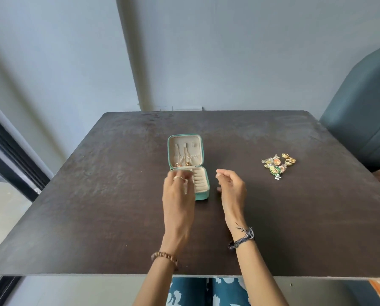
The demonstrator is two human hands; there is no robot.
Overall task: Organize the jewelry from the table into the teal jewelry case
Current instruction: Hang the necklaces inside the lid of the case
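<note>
The teal jewelry case [201, 196] lies open mid-table, its beige-lined lid [184, 149] standing up at the back. Gold pieces hang in the lid's pocket. Ring-roll slots show in the right half of the base. My left hand [178, 195] reaches over the left half of the base, and its fingertips hold the edge of a thin beige inner flap [181, 170]. My right hand [231, 188] hovers just right of the case with fingers loosely curled, thumb and forefinger apart, nothing visible in it. A pile of loose jewelry [278, 164] lies on the table to the right.
The dark table [118, 206] is backed by a grey wall. A teal upholstered chair [361, 118] stands at the right rear corner. The table's near edge is close to my body, and a dark window frame runs along the left.
</note>
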